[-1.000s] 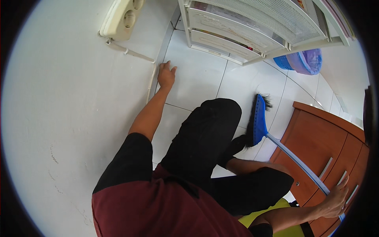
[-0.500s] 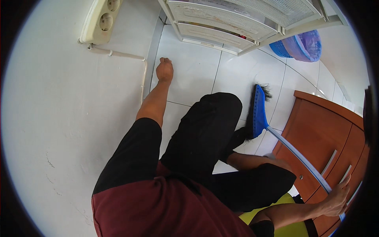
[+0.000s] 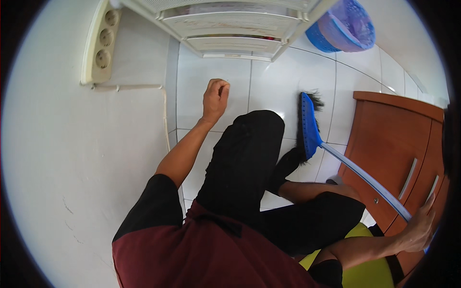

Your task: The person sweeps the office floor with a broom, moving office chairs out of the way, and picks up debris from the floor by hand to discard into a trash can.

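Note:
My left hand [image 3: 216, 100] is raised over the white floor tiles, its fingers curled in and thumb against them. Anything pinched inside it is too small or hidden to make out. At the far right my right hand [image 3: 417, 231] is on the handle of a blue broom [image 3: 311, 127]; the handle passes behind the palm and shows again below it. The broom head has dark bristles, rests on its side at floor level and lies to the right of my bent knee. Dark strands stick out around the bristles.
A white mesh drawer unit [image 3: 235, 25] stands ahead on the tiles [image 3: 216, 57]. To its right is a blue bin [image 3: 321, 39] with a purple liner. A brown wooden cabinet [image 3: 384, 129] stands at right. On the left wall hang a power strip [image 3: 100, 45] and its cable.
My left hand has come up from the floor near the wall and moved slightly right, toward me. The right hand stays on the broom handle. The whole view has shifted a little.

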{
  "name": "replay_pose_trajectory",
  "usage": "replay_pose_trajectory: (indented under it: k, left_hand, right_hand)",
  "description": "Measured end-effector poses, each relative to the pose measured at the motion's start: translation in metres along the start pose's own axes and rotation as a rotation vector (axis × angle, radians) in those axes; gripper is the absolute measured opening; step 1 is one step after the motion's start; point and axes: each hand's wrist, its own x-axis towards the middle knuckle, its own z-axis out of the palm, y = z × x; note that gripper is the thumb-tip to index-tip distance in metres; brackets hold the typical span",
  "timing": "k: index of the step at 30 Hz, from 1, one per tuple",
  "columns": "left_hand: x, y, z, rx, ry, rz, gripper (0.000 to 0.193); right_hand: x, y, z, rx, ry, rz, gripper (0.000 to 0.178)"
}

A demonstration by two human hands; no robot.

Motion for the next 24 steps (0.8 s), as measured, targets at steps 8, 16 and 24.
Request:
replay_pose_trajectory:
  k: [8, 16, 24]
  left_hand:
    - [0.095, 0.188, 0.118, -0.297, -0.058, 0.603, 0.006]
    - [0.237, 0.273, 0.259, 0.045, 0.137, 0.547, 0.026]
    - [0.246, 0.229, 0.316, 0.749, -0.646, 0.570, 0.056]
  right_hand:
    - [-0.020, -0.009, -0.007, -0.025, 0.028, 0.016, 0.067]
    - [-0.032, -0.006, -0.011, 0.131, 0.191, -0.077, 0.047]
    - [-0.037, 0.002, 0.009, 0.126, 0.169, -0.052, 0.044]
